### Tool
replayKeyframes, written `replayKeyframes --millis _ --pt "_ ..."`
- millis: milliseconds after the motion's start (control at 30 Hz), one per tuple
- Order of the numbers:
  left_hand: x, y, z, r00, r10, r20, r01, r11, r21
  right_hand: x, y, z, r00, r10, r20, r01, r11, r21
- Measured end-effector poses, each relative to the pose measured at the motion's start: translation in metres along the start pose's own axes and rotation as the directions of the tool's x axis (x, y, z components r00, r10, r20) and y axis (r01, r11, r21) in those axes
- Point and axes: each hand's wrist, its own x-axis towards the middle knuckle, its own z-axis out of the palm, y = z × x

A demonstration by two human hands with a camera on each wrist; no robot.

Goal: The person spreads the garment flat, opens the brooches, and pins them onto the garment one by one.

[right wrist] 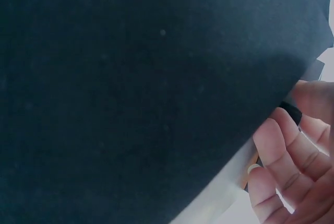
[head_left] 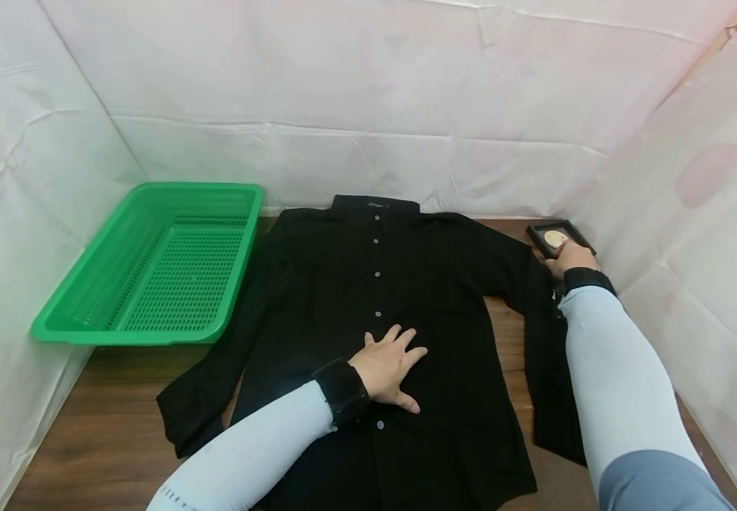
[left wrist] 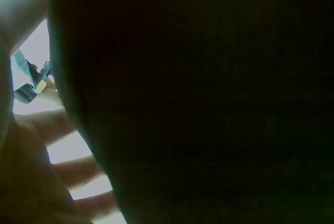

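Note:
A black long-sleeved button shirt (head_left: 445,341) lies front up and spread out, its collar at the far side. My left hand (head_left: 389,365) rests palm down on the shirt's middle beside the button row, fingers spread. At the far right, past the shirt's sleeve, my right hand (head_left: 574,260) pinches the near edge of a small black square frame (head_left: 537,233) with a round gold-cream disc (head_left: 556,239) in it. Curled fingers (right wrist: 271,140) show in the right wrist view, where black cloth covers most of the picture. The left wrist view is mostly dark cloth.
A green slotted plastic basket (head_left: 145,333) stands at the left, close to the shirt's left sleeve. White sheeting (head_left: 368,85) hangs behind and along both sides. Brown wooden tabletop (head_left: 106,419) shows around the shirt.

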Motion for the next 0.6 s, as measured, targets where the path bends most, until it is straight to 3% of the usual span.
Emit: replayKeyframes --millis 233,600 --pt "0.0004 0.0002 -0.001 1.0 -0.004 0.003 0.004 1.0 -0.003 0.0034 0.001 0.0012 1.0 -0.009 -0.018 0.008 0.999 -0.041" --pt "0.0005 0.0011 -0.0018 1.0 -0.003 0.01 0.003 1.0 -0.012 0.003 0.0036 0.0042 0.999 -0.031 -0.038 0.03 0.999 -0.02"
